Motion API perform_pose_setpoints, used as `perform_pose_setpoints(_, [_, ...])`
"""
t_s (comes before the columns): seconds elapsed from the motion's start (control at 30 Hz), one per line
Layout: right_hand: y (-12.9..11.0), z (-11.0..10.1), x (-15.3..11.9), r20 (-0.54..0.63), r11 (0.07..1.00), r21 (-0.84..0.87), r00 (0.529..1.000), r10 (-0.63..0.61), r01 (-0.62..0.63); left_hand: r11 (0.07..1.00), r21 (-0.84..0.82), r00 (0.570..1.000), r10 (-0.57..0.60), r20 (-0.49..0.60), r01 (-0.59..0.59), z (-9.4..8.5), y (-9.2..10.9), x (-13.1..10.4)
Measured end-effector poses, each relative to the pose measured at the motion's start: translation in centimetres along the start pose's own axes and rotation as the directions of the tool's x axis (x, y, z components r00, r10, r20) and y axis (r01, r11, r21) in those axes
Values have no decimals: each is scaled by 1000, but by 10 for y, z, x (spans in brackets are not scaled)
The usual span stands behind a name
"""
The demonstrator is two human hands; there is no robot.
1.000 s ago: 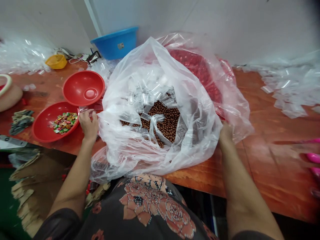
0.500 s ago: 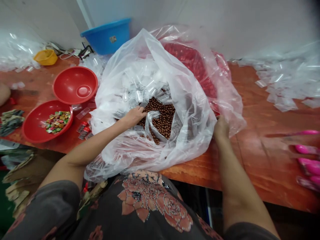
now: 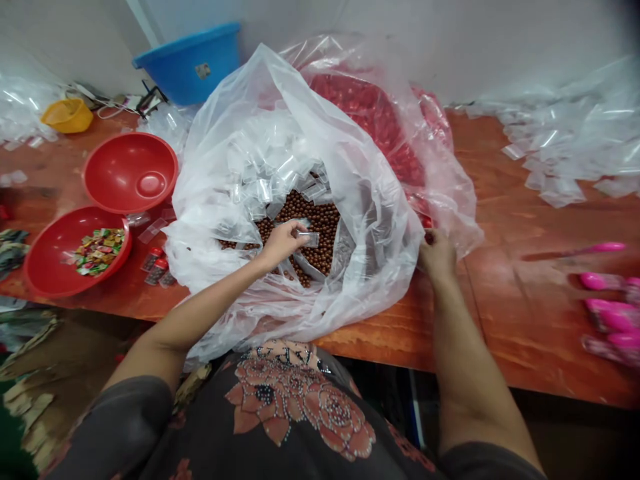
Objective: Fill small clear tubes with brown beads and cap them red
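On your table [image 3: 500, 320], from the left: one red bowl [image 3: 50, 257] of small colourful wrapped pieces [image 3: 100, 251], a second red bowl [image 3: 114, 167] just behind it, and small red-capped jars [image 3: 157, 268] beside them. At centre, one open white plastic bag [image 3: 373, 273] holding clear packets [image 3: 267, 187] and loose brown balls [image 3: 325, 217]; over the balls, your left hand [image 3: 280, 244] pinches one small clear container [image 3: 311, 239] between thumb and fingers. Rightward, a clear bag of red pieces [image 3: 367, 120] behind; your right hand [image 3: 439, 253] at the white bag's right edge, its grip impossible to tell; lastly, pink items [image 3: 613, 313].
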State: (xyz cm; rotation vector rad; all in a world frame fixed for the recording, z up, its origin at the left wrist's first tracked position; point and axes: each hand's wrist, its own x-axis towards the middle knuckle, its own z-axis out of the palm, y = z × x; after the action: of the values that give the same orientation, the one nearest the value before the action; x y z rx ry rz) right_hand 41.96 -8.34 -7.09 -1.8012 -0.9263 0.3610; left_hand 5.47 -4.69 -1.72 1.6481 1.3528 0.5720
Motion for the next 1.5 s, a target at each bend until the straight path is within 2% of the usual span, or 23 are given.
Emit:
perform_pose_setpoints(0.1, [5,-7,-10,-49,978,152,987,154,-145,997,-25,995,-75,-62,74,26,-8,11])
perform_pose_setpoints(0.17, [2,-15,-24,-101,956,245,976,191,-161,993,-59,990,-103,-94,98,38,-12,17])
perform_pose_setpoints(0.27, [-11,-27,-53,-129,900,416,971,199,-130,950,-253,972,-213,-95,184,53,-12,22])
perform_pose_setpoints(0.37, [-31,-35,-85,-11,750,641,975,221,-163,849,-473,948,-307,-80,235,66,-7,23])
perform_pose_setpoints(0.43, [-44,-36,-105,63,687,696,971,231,-209,787,-565,937,-344,-64,250,71,-2,23])
perform_pose_setpoints(0.6, [-66,-29,-136,185,706,658,965,185,-262,697,-655,925,-380,7,292,79,11,23])
perform_pose_setpoints(0.87, [-69,-5,-154,304,671,677,945,120,-303,551,-784,932,-351,91,285,74,14,18])
perform_pose_setpoints(1.0, [-69,-2,-154,347,675,664,932,103,-322,555,-808,965,-257,60,198,64,13,10])
perform_pose_setpoints(1.17, [-84,9,-147,351,689,652,931,96,-317,565,-820,992,-121,22,87,45,16,-16])
perform_pose_setpoints(1.37, [-112,38,-139,381,717,645,925,0,-265,531,-845,997,-64,44,72,33,20,-48])
perform_pose_setpoints(1.5, [-128,46,-144,424,744,616,905,-34,-260,546,-836,998,-11,61,57,31,22,-62])
